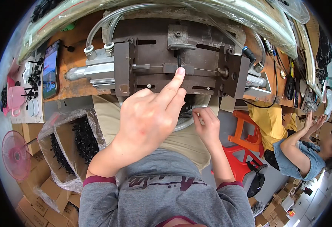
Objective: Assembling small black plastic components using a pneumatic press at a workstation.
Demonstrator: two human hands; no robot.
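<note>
Forefinger [174,83] of left hand [145,113] extended at black rod [179,58], rest curled, right hand [208,125] half-curled, grips unclear

"And you're wearing?"

"Right now, I'm in a grey short-sleeved T-shirt [150,206], maroon cuffs [97,179], matching maroon collar [179,217], dark maroon lettering [162,183] across my chest, beige trousers [107,119] below!"
</note>
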